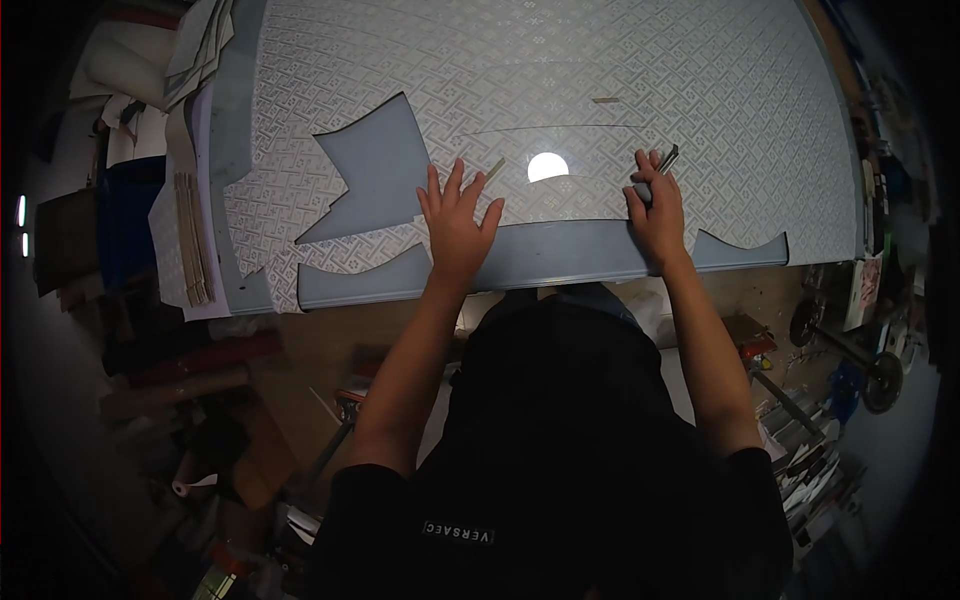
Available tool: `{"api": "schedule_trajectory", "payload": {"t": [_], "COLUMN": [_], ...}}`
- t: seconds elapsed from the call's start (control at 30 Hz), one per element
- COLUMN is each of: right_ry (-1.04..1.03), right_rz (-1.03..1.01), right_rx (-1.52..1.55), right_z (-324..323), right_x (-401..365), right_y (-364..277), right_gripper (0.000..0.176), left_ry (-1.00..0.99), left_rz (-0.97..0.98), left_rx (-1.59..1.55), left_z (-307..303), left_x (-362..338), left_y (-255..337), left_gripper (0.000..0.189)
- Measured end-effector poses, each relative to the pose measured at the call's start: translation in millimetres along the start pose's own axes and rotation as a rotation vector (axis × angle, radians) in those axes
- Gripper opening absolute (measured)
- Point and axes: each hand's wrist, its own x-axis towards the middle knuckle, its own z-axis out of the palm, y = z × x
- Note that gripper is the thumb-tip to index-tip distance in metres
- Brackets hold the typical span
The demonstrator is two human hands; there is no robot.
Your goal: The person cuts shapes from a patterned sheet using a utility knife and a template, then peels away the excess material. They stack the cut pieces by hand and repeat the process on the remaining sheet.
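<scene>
A pale sheet (350,75) with a grey geometric pattern covers most of the worktable. My left hand (458,218) lies on it with the fingers spread, holding nothing. A small tan strip (495,170) is beside its fingertips. My right hand (657,205) is curled around a slim dark and silver tool (669,158), perhaps a cutter, whose end points up and away. Between the hands is a bright round patch (547,167), seemingly light reflected off a glossy surface. A thin curved line crosses the sheet just beyond it.
Bare grey table (375,170) shows through a jagged cut-out left of my left hand and along the curved near edge. Another tan strip (606,100) lies farther back. Stacked sheets and card (195,240) stand at the left. Rolls and tools clutter the floor on both sides.
</scene>
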Motion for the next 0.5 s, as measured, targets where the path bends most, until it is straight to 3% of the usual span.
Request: {"api": "schedule_trajectory", "payload": {"t": [0.5], "right_ry": [0.004], "right_rz": [0.035], "right_rx": [0.009], "right_z": [-3.1], "right_x": [0.4], "right_y": [-8.6], "right_gripper": [0.021], "left_ry": [0.015], "left_rz": [0.010], "left_rx": [0.025], "left_z": [1.7], "left_x": [-0.6], "left_y": [-2.8], "left_gripper": [0.040]}}
